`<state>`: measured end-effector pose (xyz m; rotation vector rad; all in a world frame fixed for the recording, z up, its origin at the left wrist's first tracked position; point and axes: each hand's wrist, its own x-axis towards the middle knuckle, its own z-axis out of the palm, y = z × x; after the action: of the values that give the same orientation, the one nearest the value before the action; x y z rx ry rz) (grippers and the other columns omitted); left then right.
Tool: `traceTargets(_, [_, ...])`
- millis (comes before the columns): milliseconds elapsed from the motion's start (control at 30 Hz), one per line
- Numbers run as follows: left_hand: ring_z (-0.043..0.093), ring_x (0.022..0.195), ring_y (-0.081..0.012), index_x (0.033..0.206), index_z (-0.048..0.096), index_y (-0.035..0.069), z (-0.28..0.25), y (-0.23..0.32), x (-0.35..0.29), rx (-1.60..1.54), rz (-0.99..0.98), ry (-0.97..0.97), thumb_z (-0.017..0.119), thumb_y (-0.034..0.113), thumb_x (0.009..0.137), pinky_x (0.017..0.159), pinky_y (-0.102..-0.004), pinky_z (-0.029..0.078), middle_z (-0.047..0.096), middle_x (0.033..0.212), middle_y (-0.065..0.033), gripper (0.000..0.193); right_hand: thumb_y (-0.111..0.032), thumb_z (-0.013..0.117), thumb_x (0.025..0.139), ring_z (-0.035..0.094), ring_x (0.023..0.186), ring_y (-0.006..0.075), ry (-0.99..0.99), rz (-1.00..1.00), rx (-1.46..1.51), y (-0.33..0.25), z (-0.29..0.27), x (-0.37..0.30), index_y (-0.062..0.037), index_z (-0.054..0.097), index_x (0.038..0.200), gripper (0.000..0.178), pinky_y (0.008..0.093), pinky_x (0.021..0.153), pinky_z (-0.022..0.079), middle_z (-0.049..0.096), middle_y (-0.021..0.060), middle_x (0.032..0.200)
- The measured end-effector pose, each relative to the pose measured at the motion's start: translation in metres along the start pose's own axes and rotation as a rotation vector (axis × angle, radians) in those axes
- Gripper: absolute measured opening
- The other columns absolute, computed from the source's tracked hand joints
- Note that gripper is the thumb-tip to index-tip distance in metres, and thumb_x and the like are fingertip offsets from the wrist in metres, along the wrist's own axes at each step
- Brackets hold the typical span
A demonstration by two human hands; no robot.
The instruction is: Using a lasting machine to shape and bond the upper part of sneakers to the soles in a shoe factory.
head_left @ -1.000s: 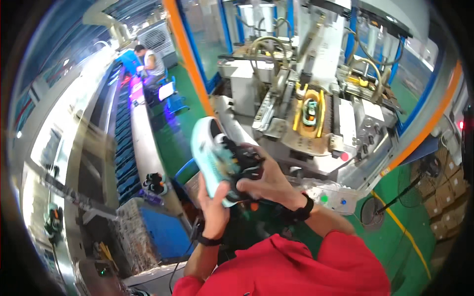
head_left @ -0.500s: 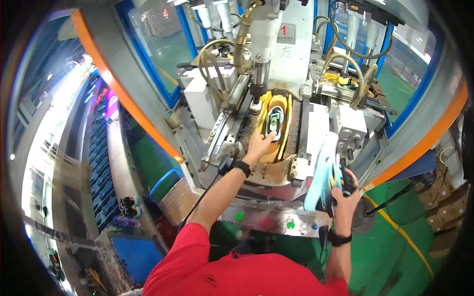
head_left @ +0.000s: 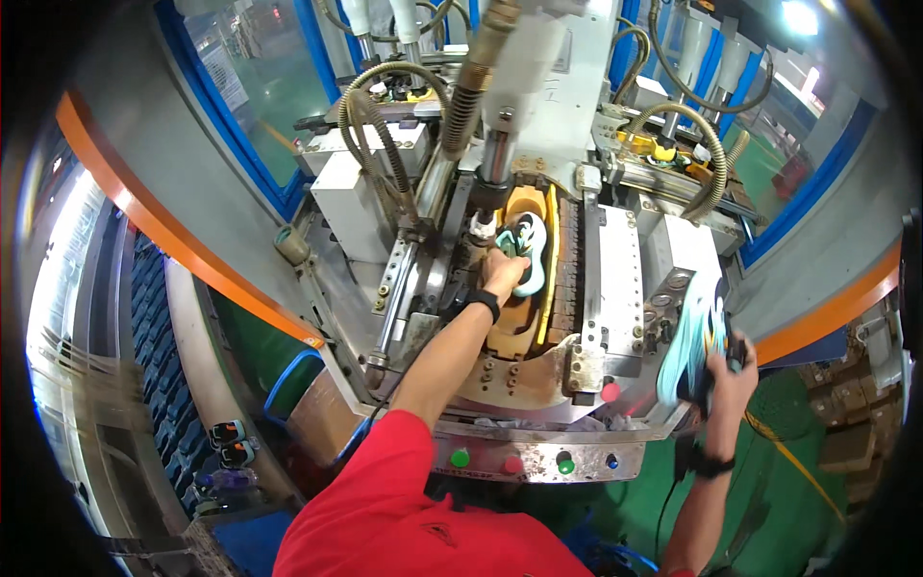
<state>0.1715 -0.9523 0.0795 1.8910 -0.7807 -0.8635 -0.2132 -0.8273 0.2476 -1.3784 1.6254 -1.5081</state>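
My left hand [head_left: 505,276] is closed round a dark-topped shoe [head_left: 532,262] with a pale mint sole. That shoe is tipped on its side over the yellow-brown cradle [head_left: 522,338] of the press, its sole facing right. Off to the right, my right hand [head_left: 731,377] grips a second shoe [head_left: 688,344], pale blue-soled with a dark upper, held clear of the machine with its sole toward the left. Its blurred far end overlaps the white box in view. My fingers hide part of both uppers.
A metal press shaft [head_left: 496,159] stands just above and left of the cradle. Hoses [head_left: 399,72] and a white box [head_left: 678,252] flank it. In front runs a button panel [head_left: 538,454]. Orange-edged guards curve on both sides; a conveyor [head_left: 159,327] with shoes lies left.
My left hand has tipped the cradle shoe from lying upright onto its side and lifted it a little. My right hand has moved outward to the right with its shoe. The view has shifted.
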Motion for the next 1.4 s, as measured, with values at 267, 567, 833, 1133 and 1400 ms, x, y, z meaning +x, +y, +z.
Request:
traceTargets(267, [0.067, 0.085, -0.0176, 0.109, 0.062, 0.000, -0.156, 0.003, -0.200, -0.861, -0.344, -0.528, 0.071, 0.017, 0.087, 0.071, -0.0324, 0.055, 0.068, 0.099, -0.0064, 0.029, -0.028, 0.077, 0.064, 0.069, 0.080, 0.0299, -0.682, -0.049, -0.555, -0.046, 0.221, 0.102, 0.0094, 0.064, 0.098, 0.052, 0.0368, 0.073, 0.054, 0.068, 0.0223, 0.085])
traceTargets(567, [0.063, 0.104, -0.0194, 0.129, 0.050, -0.006, -0.305, -0.057, -0.383, -0.877, -0.229, 0.121, 0.067, 0.007, 0.083, 0.093, -0.0328, 0.049, 0.062, 0.116, -0.0105, 0.051, -0.017, 0.061, 0.078, 0.069, 0.092, 0.0361, -0.479, -0.219, -0.818, 0.058, 0.409, 0.039, 0.0028, 0.051, 0.111, 0.040, 0.0441, 0.083, 0.054, 0.068, 0.0257, 0.097])
traceTargets(833, [0.066, 0.084, -0.0198, 0.111, 0.058, 0.000, -0.290, -0.121, -0.457, -0.996, -0.272, 0.515, 0.065, 0.013, 0.088, 0.065, -0.0311, 0.054, 0.065, 0.099, -0.0073, 0.027, -0.017, 0.065, 0.077, 0.063, 0.091, 0.0487, -0.602, -0.393, -0.610, 0.038, 0.353, -0.006, 0.0037, 0.045, 0.115, 0.048, 0.0524, 0.080, 0.052, 0.064, 0.0333, 0.095])
traceTargets(1133, [0.066, 0.100, -0.0256, 0.117, 0.059, 0.002, -0.239, -0.105, -0.479, -1.137, -0.319, 0.511, 0.059, 0.018, 0.094, 0.082, -0.0402, 0.055, 0.067, 0.112, -0.0108, 0.028, -0.012, 0.061, 0.084, 0.064, 0.077, 0.0369, -1.085, -0.499, -0.060, 0.069, 0.206, -0.255, -0.0063, 0.063, 0.091, 0.010, 0.0449, 0.069, 0.052, 0.064, 0.0161, 0.085])
traceTargets(1400, [0.065, 0.100, -0.0227, 0.114, 0.061, 0.003, -0.201, -0.103, -0.536, -0.829, -0.461, 0.641, 0.058, 0.023, 0.095, 0.085, -0.0395, 0.053, 0.067, 0.111, -0.0096, 0.027, -0.016, 0.055, 0.085, 0.058, 0.101, 0.0330, -1.197, -0.770, -0.273, 0.166, 0.244, -0.330, -0.0063, 0.057, 0.094, 0.013, 0.0455, 0.074, 0.055, 0.056, 0.0136, 0.102])
